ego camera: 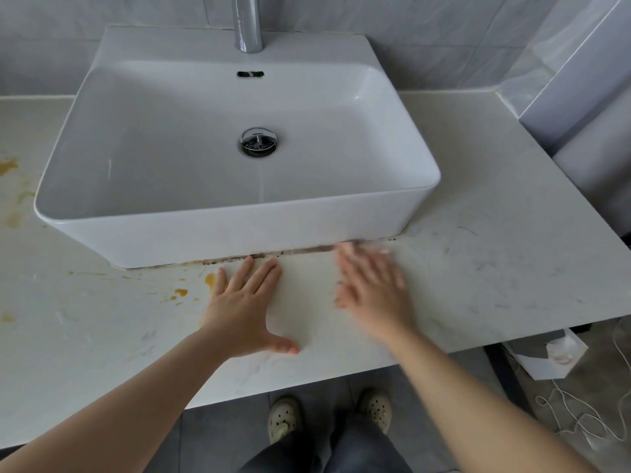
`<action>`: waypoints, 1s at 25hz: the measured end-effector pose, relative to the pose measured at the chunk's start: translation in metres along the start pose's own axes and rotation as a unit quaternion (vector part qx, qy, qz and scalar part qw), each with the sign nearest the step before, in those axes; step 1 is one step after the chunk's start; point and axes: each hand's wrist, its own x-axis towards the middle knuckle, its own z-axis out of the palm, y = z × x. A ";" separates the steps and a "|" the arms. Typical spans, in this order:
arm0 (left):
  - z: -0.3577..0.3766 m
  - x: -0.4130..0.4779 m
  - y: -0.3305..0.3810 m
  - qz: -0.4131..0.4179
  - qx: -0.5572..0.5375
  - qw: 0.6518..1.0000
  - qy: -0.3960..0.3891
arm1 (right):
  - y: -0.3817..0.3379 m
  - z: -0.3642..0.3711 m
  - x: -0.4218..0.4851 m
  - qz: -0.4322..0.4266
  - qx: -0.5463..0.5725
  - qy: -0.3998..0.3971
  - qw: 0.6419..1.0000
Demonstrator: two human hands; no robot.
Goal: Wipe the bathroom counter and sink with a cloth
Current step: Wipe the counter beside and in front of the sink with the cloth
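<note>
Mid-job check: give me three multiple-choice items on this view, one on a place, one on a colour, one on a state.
1. Where do the orange stains lie on the counter?
A. left of the left hand
B. right of the right hand
C. inside the sink

2. What colour is the sink?
A. black
B. white
C. green

3. How is the left hand?
A. clenched on a cloth
B. gripping the faucet
C. open, flat on the counter

Key: 1 A, the splashes sit beside its little finger; 2 B, the basin is white throughout; 3 C, its fingers lie spread, with no cloth visible.
</note>
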 end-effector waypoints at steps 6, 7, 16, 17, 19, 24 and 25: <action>-0.001 0.002 0.003 -0.006 -0.007 1.000 0.005 | 0.003 0.004 -0.047 0.166 0.035 0.031 0.985; -0.001 0.002 0.003 -0.006 -0.007 1.000 0.004 | -0.028 0.008 -0.051 0.079 0.032 0.031 0.996; -0.001 0.001 0.005 -0.019 -0.010 1.000 -0.001 | 0.069 -0.008 -0.009 0.234 0.054 -0.009 0.971; 0.000 0.002 0.005 -0.019 -0.009 1.000 0.002 | 0.059 -0.010 -0.007 0.241 0.061 0.000 0.969; 0.002 0.002 0.003 -0.018 -0.011 1.000 0.011 | 0.014 -0.003 -0.010 0.131 0.073 -0.012 0.989; 0.003 0.001 0.002 -0.015 -0.012 1.000 0.019 | 0.000 0.002 -0.018 -0.082 0.020 -0.004 0.996; 0.003 0.000 0.001 -0.015 -0.013 1.000 0.016 | 0.018 0.000 -0.015 -0.036 0.027 -0.027 0.999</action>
